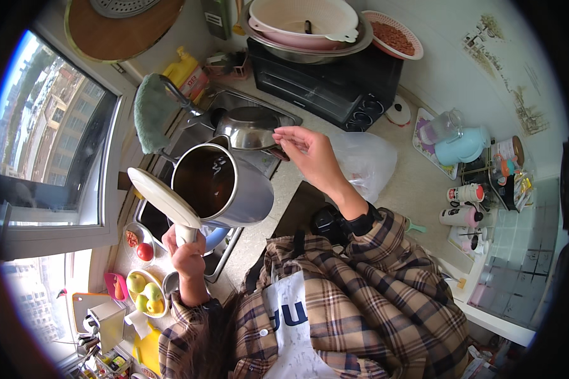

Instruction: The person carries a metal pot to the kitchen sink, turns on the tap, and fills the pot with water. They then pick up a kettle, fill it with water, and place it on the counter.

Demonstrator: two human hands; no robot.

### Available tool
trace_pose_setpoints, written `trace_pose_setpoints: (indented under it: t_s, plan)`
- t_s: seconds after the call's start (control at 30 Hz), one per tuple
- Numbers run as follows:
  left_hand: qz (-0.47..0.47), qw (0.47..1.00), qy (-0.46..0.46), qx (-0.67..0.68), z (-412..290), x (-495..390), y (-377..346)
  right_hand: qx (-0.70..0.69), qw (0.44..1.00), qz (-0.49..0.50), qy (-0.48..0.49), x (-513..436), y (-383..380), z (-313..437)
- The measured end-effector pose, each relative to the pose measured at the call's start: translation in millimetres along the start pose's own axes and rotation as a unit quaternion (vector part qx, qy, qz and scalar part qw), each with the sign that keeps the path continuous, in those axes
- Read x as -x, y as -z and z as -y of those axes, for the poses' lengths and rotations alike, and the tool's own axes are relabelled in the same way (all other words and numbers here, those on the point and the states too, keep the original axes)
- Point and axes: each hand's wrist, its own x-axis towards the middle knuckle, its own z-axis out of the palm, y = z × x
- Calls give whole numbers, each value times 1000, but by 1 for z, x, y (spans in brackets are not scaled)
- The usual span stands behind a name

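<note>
My left hand [188,252] grips the pale handle of a metal electric kettle [251,194]. Its white lid [163,198] stands raised at the handle side, and dark brownish shadow or liquid shows inside; I cannot tell which. The kettle is tilted over the sink side of the counter. My right hand [308,154] is raised with fingers loosely bent and nothing in it, near a shiny steel pot or kettle [246,130] by the faucet. A green fluffy cloth [149,113] hangs over the faucet pipe [180,94].
A black toaster oven [317,90] with stacked basins [308,23] stands at the back. A clear plastic bag [365,161] lies on the counter. Cups and jugs [462,146] stand at right. A bowl of fruit [146,293], a tomato [144,252] and an opened window [61,142] are at left.
</note>
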Motion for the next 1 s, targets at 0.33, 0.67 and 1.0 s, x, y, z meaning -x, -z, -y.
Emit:
trace_pose_setpoints:
  t_s: [0.33, 0.67, 1.0]
  plan:
    - [-85, 996, 29, 4, 15, 26, 24, 20, 999, 36, -24, 13, 6, -31]
    - [-136, 987, 78, -39, 44, 31, 89, 93, 974, 207, 0, -39, -105, -75]
    - [-144, 971, 190, -21, 70, 8, 121, 317, 916, 243, -49, -95, -202, -154]
